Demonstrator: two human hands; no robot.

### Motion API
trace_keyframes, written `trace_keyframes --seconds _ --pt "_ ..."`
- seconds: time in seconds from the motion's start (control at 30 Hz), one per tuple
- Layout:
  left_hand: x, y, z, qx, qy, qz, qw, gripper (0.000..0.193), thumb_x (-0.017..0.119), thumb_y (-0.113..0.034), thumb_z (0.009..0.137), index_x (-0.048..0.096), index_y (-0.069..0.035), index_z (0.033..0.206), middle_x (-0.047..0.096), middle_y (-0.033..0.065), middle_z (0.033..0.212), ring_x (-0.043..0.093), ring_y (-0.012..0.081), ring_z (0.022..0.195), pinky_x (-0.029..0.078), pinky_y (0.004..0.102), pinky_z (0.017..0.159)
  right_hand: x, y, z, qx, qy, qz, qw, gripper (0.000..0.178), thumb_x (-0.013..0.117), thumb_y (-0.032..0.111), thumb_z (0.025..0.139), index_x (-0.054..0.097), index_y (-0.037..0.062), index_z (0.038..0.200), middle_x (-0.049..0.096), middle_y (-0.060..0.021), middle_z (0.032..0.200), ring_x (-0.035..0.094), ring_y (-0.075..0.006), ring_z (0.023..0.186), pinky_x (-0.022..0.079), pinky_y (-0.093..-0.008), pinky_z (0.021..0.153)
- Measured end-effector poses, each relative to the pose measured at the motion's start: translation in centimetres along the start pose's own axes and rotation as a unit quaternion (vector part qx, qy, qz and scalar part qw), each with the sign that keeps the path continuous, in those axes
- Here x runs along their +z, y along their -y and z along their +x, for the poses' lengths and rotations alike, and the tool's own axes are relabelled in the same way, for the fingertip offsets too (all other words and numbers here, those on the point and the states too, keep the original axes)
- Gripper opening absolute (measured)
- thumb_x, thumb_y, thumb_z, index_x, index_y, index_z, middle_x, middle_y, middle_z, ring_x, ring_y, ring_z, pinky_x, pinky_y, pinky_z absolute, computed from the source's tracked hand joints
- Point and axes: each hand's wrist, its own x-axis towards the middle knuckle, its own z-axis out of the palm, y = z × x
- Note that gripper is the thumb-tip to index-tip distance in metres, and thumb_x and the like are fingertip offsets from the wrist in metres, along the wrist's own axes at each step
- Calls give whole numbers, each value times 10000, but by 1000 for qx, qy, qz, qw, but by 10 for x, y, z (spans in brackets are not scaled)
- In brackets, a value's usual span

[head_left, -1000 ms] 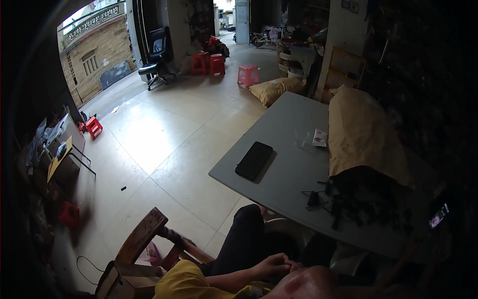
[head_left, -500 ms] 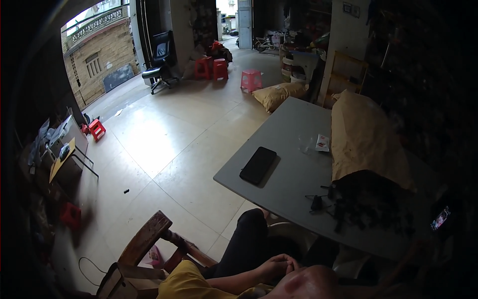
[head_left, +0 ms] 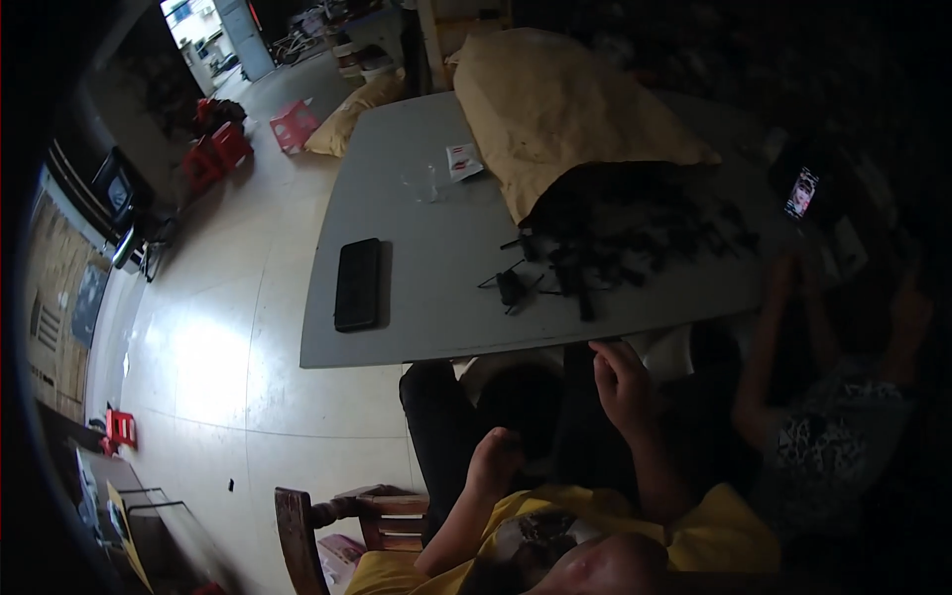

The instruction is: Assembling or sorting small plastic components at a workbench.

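Note:
My left hand (head_left: 496,458) is curled into a loose fist over my lap; its fingers are in shadow, and whatever it may hold is hidden. Just in front of the table's near edge, my right hand (head_left: 623,379) is raised with loosely bent fingers, the forefinger reaching out, nothing visible in them. Beyond it on the grey table (head_left: 416,322) lies a small black part with thin prongs (head_left: 511,286). A dark heap of similar black pieces (head_left: 635,248) spreads beside it, at the mouth of a brown paper sack (head_left: 565,99).
A black phone (head_left: 358,285) lies near the table's left edge, with a small white packet (head_left: 463,161) farther back. Under the near edge is a pale basin (head_left: 476,375). At right sits another person (head_left: 833,436), near a lit phone screen (head_left: 801,191). A wooden chair (head_left: 297,535) stands at lower left.
My view has swung right, so the table sits nearer the middle. My hands, together in my lap before, are now apart, the right one raised toward the table edge.

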Motion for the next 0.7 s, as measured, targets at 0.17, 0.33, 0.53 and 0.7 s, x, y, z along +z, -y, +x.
trace_keyframes --seconds 0.17,0.33,0.53,0.7 --pt "-5 -5 -4 10 28 -41 999 117 570 -206 834 529 -120 902 558 1 836 539 142 761 449 285 678 10 -27 24 -30 -74 -144 986 262 643 179 797 525 40 985 539 -115 904 575 -287 753 470 -354 609" --pt "-9 -13 -7 4 41 -4 999 87 468 -165 839 508 -100 883 520 30 773 503 165 684 434 309 624 44 -53 42 -34 -94 -152 983 336 648 109 758 471 58 1039 529 -85 876 567 -252 688 468 -340 596" --pt "28 -22 -10 87 44 171 981 84 466 -99 818 492 -56 886 490 49 761 476 153 668 418 287 621 32 -24 34 166 -118 376 904 371 477 59 849 451 80 1219 508 -29 831 501 -70 573 441 -217 540" --pt "66 -25 -3 354 42 495 792 223 552 -21 816 457 -32 1017 447 14 823 416 91 741 357 208 686 47 16 -20 152 105 428 885 299 452 82 886 514 48 1176 500 3 770 491 -46 597 411 -185 538"
